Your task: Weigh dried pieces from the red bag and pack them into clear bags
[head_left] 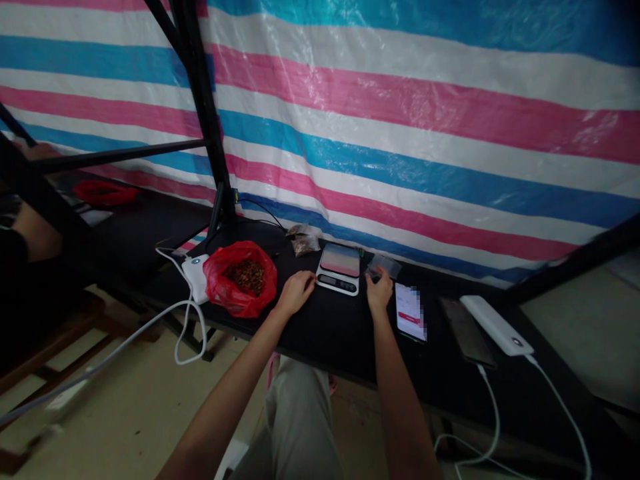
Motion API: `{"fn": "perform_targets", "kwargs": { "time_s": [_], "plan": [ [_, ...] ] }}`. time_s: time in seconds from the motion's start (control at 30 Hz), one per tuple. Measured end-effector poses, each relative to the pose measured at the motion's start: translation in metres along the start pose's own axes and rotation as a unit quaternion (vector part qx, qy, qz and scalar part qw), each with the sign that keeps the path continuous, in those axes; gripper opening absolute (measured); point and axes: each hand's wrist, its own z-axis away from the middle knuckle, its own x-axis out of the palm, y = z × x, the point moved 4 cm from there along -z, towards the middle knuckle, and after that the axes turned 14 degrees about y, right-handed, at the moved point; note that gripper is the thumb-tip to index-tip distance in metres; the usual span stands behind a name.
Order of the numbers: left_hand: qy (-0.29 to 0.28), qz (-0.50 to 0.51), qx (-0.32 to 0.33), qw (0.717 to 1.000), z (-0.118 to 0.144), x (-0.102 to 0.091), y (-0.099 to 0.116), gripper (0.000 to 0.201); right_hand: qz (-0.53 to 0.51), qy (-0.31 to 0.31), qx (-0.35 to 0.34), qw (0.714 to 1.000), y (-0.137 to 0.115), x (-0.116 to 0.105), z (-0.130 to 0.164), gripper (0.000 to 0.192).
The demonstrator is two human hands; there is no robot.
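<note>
Keep left hand (pixel 298 291), fingers curled together, from leaning on scale (pixel 339 262); handle clear plastic packet (pixel 391 265) gently with right hand (pixel 379 291), fingers at its edge, cannot tell if clamped.

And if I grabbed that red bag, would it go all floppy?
Probably: the red bag looks thin and crinkled. The loose brown bits inside could spill if it tipped, since its top is open. Its slumped shape probably won't roll.

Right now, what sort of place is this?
Probably a makeshift work area: a striped sheet behind a black table, which bears a scale and a red bag of brown bits.
</note>
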Motion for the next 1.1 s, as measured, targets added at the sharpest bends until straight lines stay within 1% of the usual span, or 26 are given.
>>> {"fn": "perform_targets", "kwargs": {
  "time_s": [0.27,0.37,0.77,0.9,1.03,1.1],
  "plan": [
    [-0.003,-0.001,-0.004,1.0,0.0018,0.0001,-0.0012,0.018,-0.092,-0.008,0.01,0.996,0.0051,0.0035,-0.001,0.043],
    [-0.003,0.002,-0.004,1.0,0.0021,-0.0006,-0.0009,0.017,-0.112,-0.007,0.017,0.994,0.006,0.0046,-0.001,0.046],
    [-0.012,0.004,-0.008,1.0,0.0017,-0.0012,0.0,0.018,-0.098,-0.016,0.003,0.995,0.0066,0.0065,0.0005,0.045],
    [-0.014,0.002,-0.007,1.0,0.0017,-0.0015,0.0002,0.018,-0.095,-0.021,0.011,0.995,0.0052,0.006,0.0017,0.046],
    [-0.014,0.001,-0.005,1.0,0.0012,-0.0017,0.0001,0.019,-0.107,-0.015,0.019,0.994,0.0034,0.0037,0.0021,0.046],
    [-0.011,0.002,-0.004,1.0,0.0012,-0.0022,0.0002,0.018,-0.122,-0.002,0.018,0.992,0.002,0.0012,0.002,0.046]
  ]
}}
